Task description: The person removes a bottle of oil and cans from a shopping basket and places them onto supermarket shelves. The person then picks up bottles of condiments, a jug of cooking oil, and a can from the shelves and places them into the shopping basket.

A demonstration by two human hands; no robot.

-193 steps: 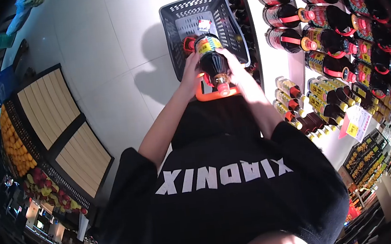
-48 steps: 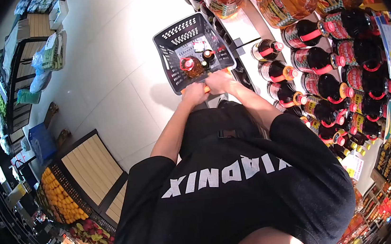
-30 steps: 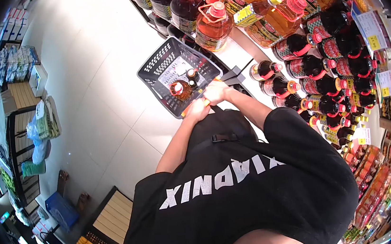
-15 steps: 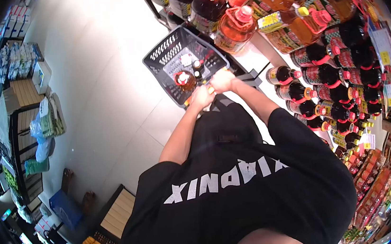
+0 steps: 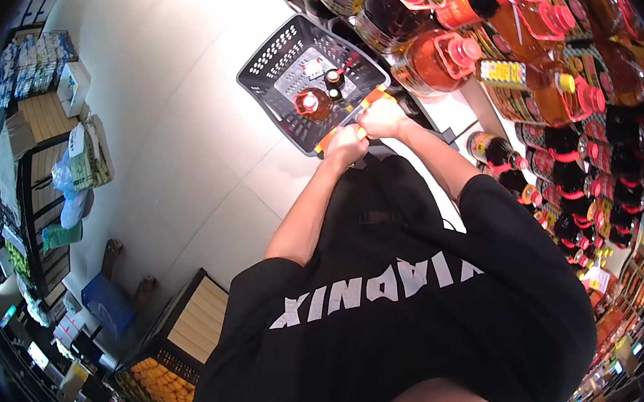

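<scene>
Both my hands grip the orange handle [image 5: 374, 98] of a dark grey shopping basket cart [image 5: 252, 75] in front of me. My left hand [image 5: 346, 145] is closed round the handle's left part. Close beside it, my right hand [image 5: 382, 118] is wrapped round the handle further right. Inside the basket are a bottle of reddish-brown liquid with a red and white cap [image 5: 313, 104] and small dark bottles [image 5: 334, 79]. A white label or paper [image 5: 313, 68] shows near them.
Large oil bottles [image 5: 433, 64] with red caps crowd the display on my right, and dark bottles [image 5: 570, 175] stand below them. Pale tiled floor [image 5: 172, 122] stretches ahead and left. Shelving with packaged goods [image 5: 33, 66] lines the left. A crate of orange produce [image 5: 161, 383] is lower left.
The bottle display has shifted right and down in view. The basket appears slightly higher, and my hands have moved a little right, still on the handle.
</scene>
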